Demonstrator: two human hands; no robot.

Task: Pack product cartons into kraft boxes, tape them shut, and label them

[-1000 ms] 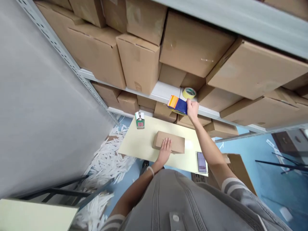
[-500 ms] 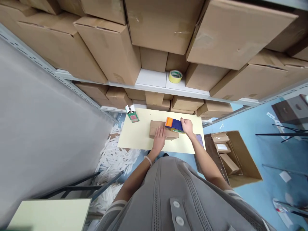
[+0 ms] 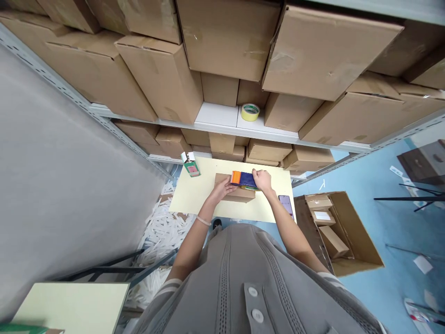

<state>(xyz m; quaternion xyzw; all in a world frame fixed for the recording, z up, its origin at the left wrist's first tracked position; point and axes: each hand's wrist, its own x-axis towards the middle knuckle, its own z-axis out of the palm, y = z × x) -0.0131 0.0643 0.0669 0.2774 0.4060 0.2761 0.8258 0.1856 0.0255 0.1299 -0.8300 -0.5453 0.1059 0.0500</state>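
A small cardboard box (image 3: 239, 195) lies on the pale yellow tabletop (image 3: 187, 199). My right hand (image 3: 263, 180) is wrapped round the back end of a tape dispenser (image 3: 247, 179), blue with an orange front. The dispenser is over the top of the box, its orange end pointing left. My left hand (image 3: 222, 189) is at the left part of the box with its fingers stretched out, their tips close to the orange end. Whether those fingertips touch the dispenser or tape, I cannot tell.
A green and white carton (image 3: 192, 168) stands at the table's back left, and a phone (image 3: 285, 204) lies at its right edge. Yellow tape (image 3: 250, 112) rests on the shelf among cardboard boxes. An open carton (image 3: 361, 232) holding smaller boxes stands on the right; paper strips (image 3: 167, 227) cover the floor left.
My left hand has come off the middle of the box top and moved left to the dispenser's orange end. The right hand and dispenser have shifted slightly left.
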